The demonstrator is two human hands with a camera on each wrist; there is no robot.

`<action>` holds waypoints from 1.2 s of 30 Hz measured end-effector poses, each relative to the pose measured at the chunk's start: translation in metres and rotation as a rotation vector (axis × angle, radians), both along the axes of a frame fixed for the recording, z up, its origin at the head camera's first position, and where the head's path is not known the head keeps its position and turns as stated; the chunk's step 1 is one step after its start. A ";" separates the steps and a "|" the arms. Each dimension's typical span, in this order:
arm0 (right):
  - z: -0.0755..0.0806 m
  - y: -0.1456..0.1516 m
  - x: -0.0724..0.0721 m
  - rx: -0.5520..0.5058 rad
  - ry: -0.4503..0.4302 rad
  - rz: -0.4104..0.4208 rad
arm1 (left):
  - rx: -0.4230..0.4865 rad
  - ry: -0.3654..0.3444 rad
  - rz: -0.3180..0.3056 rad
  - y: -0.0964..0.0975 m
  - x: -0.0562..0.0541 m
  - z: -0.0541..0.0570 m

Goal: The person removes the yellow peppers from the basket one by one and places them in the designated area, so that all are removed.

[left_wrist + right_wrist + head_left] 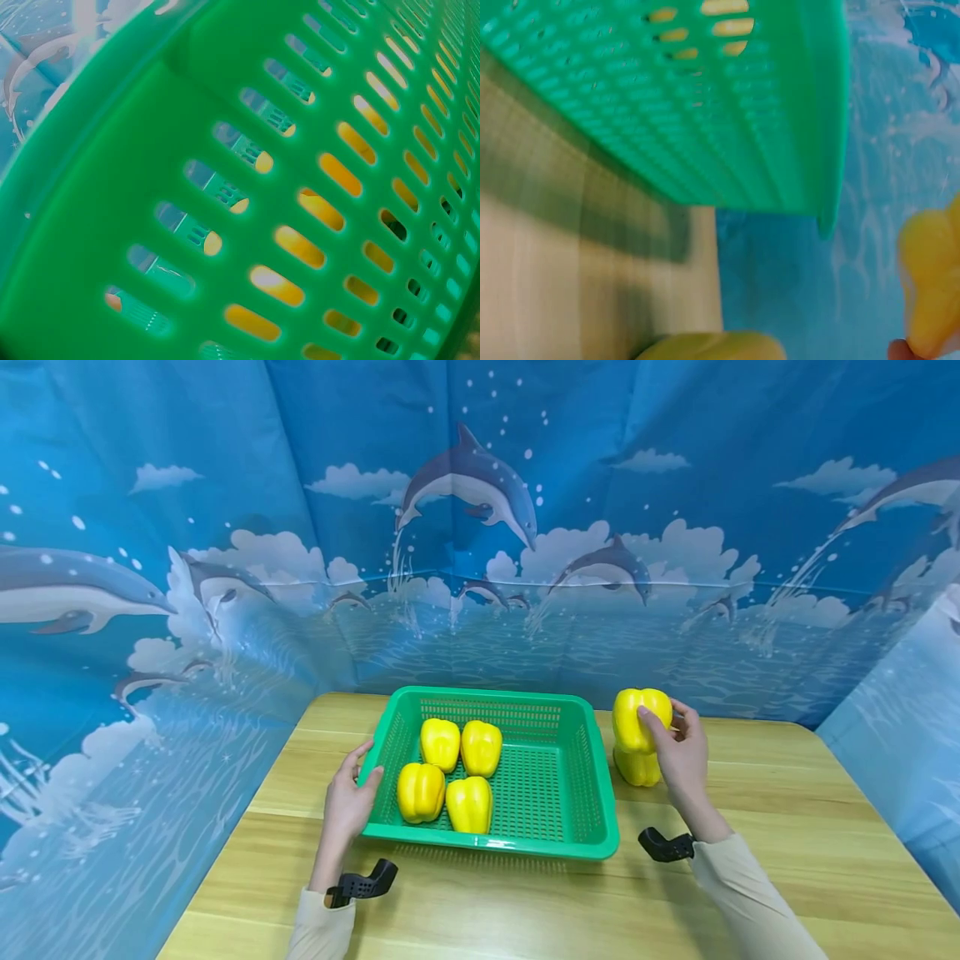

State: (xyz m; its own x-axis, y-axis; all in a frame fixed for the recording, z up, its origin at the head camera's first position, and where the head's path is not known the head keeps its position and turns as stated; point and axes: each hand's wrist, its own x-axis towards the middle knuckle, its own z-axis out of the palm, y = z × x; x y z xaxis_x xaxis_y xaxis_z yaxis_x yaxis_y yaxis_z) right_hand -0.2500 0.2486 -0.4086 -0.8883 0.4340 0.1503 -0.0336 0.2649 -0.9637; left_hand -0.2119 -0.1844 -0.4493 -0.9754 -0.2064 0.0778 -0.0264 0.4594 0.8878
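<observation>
In the head view a green plastic basket (600,793) with slotted walls stands on the table, with several yellow bell peppers (470,806) grouped in its left half. My left hand (351,797) holds the basket's left rim; the left wrist view shows the slotted basket wall (112,172) up close. Right of the basket, my right hand (681,752) grips a yellow bell pepper (633,714), thumb on its near side. Another yellow pepper (637,770) stands below it, partly hidden. The right wrist view catches the held pepper (934,277) at its right edge and the lower pepper (712,348) at the bottom.
The wooden table (480,910) reaches back to a blue dolphin-printed curtain (465,610), which also runs along both sides. Each wrist wears a black camera mount, one on the left (367,881) and one on the right (663,845).
</observation>
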 end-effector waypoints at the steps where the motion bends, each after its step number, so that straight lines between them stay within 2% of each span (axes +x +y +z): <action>1: -0.002 0.003 0.000 -0.007 0.002 -0.017 | 0.002 -0.002 -0.001 0.000 0.000 0.000; 8: -0.010 0.020 -0.003 -0.056 0.022 -0.098 | -0.007 -0.003 0.007 -0.001 -0.001 0.002; 18: -0.015 0.038 -0.004 -0.074 -0.034 -0.142 | -0.007 -0.009 0.012 -0.002 -0.001 0.003; 28: -0.026 0.057 -0.003 -0.133 -0.133 -0.151 | -0.017 -0.017 0.005 0.001 -0.002 0.003; 36: -0.039 0.065 -0.004 -0.049 -0.207 -0.099 | -0.015 -0.018 0.010 0.001 -0.002 0.005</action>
State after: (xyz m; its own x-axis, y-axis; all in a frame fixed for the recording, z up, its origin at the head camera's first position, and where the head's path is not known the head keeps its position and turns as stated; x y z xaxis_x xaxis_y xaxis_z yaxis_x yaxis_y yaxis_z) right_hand -0.2536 0.3137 -0.4476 -0.8505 0.5231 -0.0543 0.1903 0.2098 -0.9590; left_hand -0.2140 -0.1837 -0.4439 -0.9745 -0.2153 0.0634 -0.0471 0.4725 0.8801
